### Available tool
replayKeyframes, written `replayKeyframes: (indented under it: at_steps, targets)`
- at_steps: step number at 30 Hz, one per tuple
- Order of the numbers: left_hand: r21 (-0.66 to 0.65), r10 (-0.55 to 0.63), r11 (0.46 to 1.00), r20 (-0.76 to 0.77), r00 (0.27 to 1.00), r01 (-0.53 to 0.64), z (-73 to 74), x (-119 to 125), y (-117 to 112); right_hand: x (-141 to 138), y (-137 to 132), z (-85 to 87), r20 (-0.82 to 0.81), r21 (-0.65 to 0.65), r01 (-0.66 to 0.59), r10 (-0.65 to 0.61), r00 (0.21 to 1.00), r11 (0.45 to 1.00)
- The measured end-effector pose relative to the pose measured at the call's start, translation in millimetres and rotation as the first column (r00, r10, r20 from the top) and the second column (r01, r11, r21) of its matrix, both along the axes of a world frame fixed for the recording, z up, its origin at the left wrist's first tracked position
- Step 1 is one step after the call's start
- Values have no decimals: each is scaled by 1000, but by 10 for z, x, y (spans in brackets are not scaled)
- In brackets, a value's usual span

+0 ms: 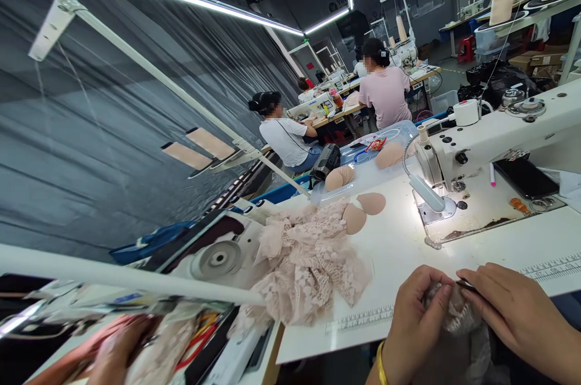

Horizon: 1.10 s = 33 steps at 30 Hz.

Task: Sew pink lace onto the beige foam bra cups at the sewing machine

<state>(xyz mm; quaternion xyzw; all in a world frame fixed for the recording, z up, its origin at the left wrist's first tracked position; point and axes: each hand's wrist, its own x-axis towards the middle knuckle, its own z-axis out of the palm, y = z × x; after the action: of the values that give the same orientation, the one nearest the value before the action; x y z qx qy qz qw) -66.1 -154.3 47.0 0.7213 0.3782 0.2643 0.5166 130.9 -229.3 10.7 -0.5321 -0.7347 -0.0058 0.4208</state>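
Right hand [508, 307]: thumb and fingers closed on dark item [465, 284] | Left hand [420, 303]: closed, pinching lace [457, 317] | Position: between both hands, at front edge of tabletop [393, 252] | Handling (judged): light, limp, snag-prone; hold by gathered edge, without stretching.

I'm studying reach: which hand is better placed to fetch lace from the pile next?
Probably the left hand: it is nearer the lace pile, though pinching fabric. The right hand is farther away, holding a small dark object.
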Motion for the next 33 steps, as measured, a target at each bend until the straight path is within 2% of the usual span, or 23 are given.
replayKeyframes:
  at_steps: [8, 14, 18, 23, 33]
  targets:
    - [154, -29, 988, 13, 999, 27, 10, 12, -11, -29, -9, -52, 29, 6, 22, -22, 999, 1000]
    - [108, -44, 993, 39, 998, 40, 29, 16, -15, -14, -19, -47, -123, -167, -86, 65, 990, 982]
    - [66, -12, 998, 35, 999, 10, -9, 2, -8, -9, -15, -57, -10, -79, -33, 32, 999, 996]
    - [99, -3, 995, 25, 1000, 0, -34, -18, -6, -13, 0, -28, 48, 20, -1, 0, 999, 1000]
    - [147, -45, 989, 65, 997, 35, -3, 21, -8, -49, 19, -128, 77, 10, 4, -5, 997, 1000]
